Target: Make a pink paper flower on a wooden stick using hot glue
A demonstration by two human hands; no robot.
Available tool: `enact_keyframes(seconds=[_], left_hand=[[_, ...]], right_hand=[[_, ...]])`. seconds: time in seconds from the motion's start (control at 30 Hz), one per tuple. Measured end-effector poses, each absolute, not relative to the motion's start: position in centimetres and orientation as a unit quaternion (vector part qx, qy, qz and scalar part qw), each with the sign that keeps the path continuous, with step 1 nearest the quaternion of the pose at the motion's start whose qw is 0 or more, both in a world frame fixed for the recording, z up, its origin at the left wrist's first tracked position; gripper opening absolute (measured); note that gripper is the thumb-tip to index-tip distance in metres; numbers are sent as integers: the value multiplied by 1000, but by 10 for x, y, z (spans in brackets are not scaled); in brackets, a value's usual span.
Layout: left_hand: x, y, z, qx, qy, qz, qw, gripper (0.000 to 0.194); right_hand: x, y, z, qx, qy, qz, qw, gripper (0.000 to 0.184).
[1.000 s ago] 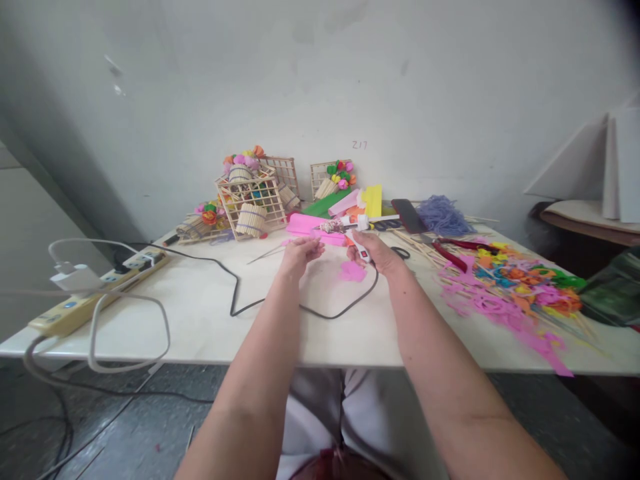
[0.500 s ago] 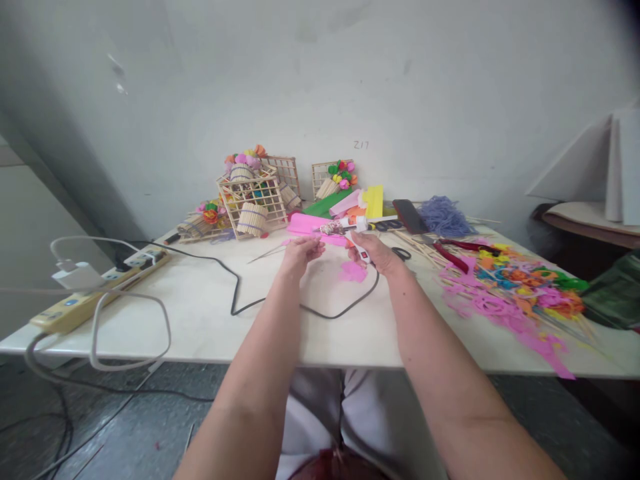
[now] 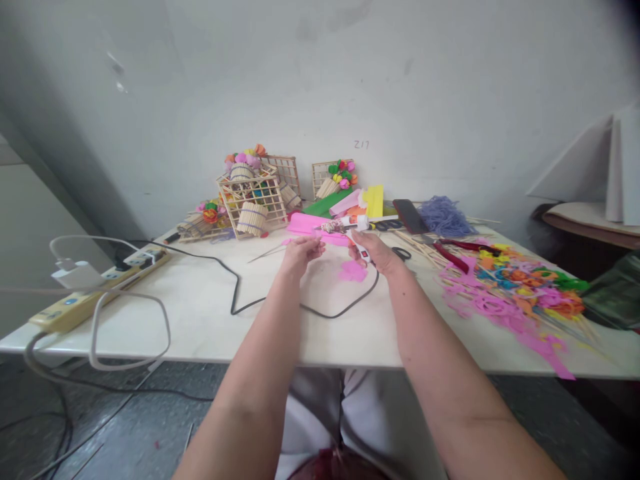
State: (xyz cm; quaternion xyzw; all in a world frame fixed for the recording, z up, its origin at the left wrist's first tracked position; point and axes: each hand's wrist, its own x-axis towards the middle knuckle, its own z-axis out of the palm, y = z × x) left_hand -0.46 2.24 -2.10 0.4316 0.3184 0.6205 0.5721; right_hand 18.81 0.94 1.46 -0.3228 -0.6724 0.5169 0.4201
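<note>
My right hand [image 3: 375, 251] is wrapped round the white handle of a hot glue gun [image 3: 364, 255] with a red switch. The gun's nozzle end points left, toward my other hand. A black cord runs from the handle across the table. My left hand [image 3: 303, 252] is closed in a pinch just left of the nozzle; what its fingertips hold is too small to make out. Thin sticks [image 3: 267, 254] lie on the table left of this hand. Between my forearms lies a pink crepe paper piece [image 3: 353, 271], and a pink paper sheet [image 3: 307, 224] lies behind the hands.
Stick lattice frames [image 3: 253, 193] with paper flowers stand at the back left. A power strip [image 3: 75, 310] lies along the left edge. Rightward are a phone [image 3: 409, 217], purple yarn [image 3: 447, 216], red-handled pliers [image 3: 451, 257], black scissors handles [image 3: 401, 253] and a heap of colored paper scraps [image 3: 530, 287].
</note>
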Motion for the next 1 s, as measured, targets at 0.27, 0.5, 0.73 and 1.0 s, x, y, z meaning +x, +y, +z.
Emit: enact_keyframes(seconds=[0.27,0.5,0.73,1.0], left_hand=[[-4,21,-20,433,324,616,573,18],[-4,23,-22,437,322,617,569,18],[-4,22,-21,431,324,622,568,20],[-3,22,-21,435,326,616,570,20]], right_hand=[[188,11,13,-326,-662,521,428,42],[188,11,14,-311,-673,524,420,40],[190,12,12,-315,-677,525,409,40],[188,14,10,-320,-668,519,426,41]])
